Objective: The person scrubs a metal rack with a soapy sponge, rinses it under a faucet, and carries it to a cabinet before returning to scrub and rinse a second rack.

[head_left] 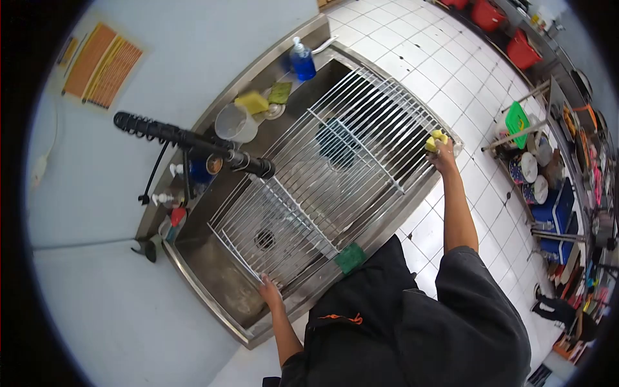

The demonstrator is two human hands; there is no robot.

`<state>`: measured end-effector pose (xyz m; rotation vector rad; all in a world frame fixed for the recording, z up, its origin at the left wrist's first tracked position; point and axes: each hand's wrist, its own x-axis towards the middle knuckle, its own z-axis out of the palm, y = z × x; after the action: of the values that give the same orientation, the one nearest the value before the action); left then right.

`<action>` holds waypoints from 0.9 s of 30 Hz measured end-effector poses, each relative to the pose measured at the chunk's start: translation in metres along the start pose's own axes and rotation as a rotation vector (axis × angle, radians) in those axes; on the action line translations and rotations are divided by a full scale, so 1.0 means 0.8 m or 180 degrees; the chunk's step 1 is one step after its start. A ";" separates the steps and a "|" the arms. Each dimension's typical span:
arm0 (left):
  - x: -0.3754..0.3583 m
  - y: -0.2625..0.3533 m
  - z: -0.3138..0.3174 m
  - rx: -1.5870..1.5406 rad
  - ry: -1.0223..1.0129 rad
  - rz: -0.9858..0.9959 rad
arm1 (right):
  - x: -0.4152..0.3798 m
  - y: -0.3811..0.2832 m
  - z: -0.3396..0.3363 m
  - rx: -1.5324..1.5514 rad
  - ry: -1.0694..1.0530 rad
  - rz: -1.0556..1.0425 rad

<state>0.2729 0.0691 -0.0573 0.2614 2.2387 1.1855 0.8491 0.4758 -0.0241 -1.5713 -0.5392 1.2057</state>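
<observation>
A large white wire rack [355, 140] lies tilted across a stainless steel sink [227, 284]. My left hand [271, 291] is closed on the rack's near left edge. At the rack's far right corner, my right hand [442, 157] grips a yellow sponge [436, 140] right at the rim. Beneath the wires, a dark blue item [338, 142] and a drain [264, 239] show through in part. A green scouring pad [350, 258] rests on the sink's front edge, beside the rack.
A black spray faucet [193, 143] reaches over the sink. Along the back ledge stand a clear plastic container [236, 123], a yellow sponge [252, 102], a green pad [280, 93] and a blue soap bottle [302, 60]. Shelves with buckets [523, 168] are at right, beyond the tiled floor [425, 84].
</observation>
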 end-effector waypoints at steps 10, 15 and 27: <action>-0.036 0.072 -0.013 0.0942 0.0553 0.0981 | -0.031 -0.080 0.005 0.0291 -0.0261 -0.0206; -0.053 0.086 -0.060 0.1061 0.0534 0.0823 | -0.062 -0.119 0.010 0.0039 -0.0476 -0.0081; -0.090 0.094 -0.169 -0.0171 0.0337 0.0087 | -0.125 -0.136 0.065 -0.0126 -0.1047 0.0086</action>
<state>0.2456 -0.0113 0.0909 0.2131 2.2964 1.2995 0.7879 0.4577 0.1189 -1.4232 -0.7588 1.4937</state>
